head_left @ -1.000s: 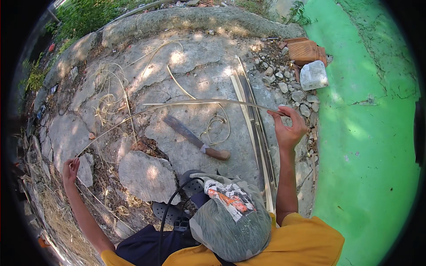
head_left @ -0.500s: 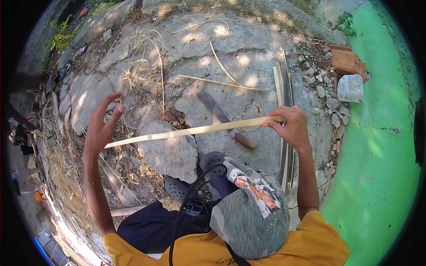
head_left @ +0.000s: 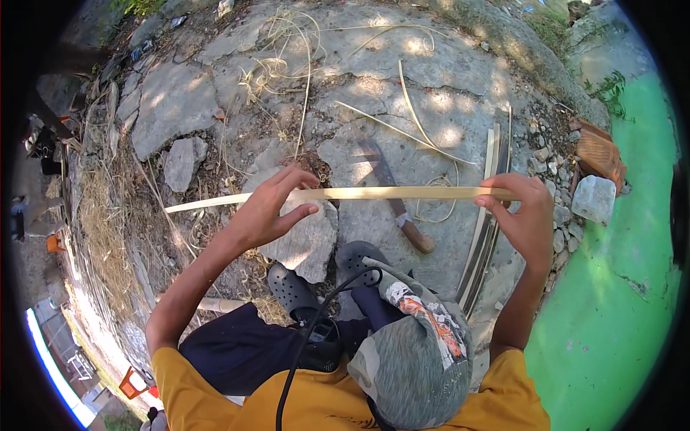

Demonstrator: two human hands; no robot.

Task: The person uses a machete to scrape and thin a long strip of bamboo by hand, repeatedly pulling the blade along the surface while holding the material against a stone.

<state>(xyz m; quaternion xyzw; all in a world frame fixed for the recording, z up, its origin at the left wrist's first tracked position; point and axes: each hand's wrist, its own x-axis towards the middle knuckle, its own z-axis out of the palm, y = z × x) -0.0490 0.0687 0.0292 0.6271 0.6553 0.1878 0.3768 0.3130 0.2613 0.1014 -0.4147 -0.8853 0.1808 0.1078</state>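
A long, flat, pale bamboo-like strip (head_left: 388, 193) stretches across in front of me, held off the ground. My right hand (head_left: 521, 212) pinches its right end between thumb and fingers. My left hand (head_left: 273, 208) is around the strip left of its middle, thumb and fingers apart with the strip passing between them; whether they touch it I cannot tell. Beyond the left hand the strip runs on to a free, narrowing end. Below it on the ground lies a large knife with a dark blade (head_left: 379, 167) and a wooden handle (head_left: 417, 237).
Several long strips (head_left: 480, 248) lie side by side near my right arm. Thin curled shavings (head_left: 269, 72) and loose strips (head_left: 413, 108) are scattered on cracked concrete. A white block (head_left: 594, 200), an orange brick (head_left: 600, 151) and stones border a green surface (head_left: 611, 302). My clogs (head_left: 293, 287) rest near a slab.
My left hand has moved right, from near the strip's left end toward its middle. The strip is now more level. The whole view has shifted, with the ground things appearing farther right.
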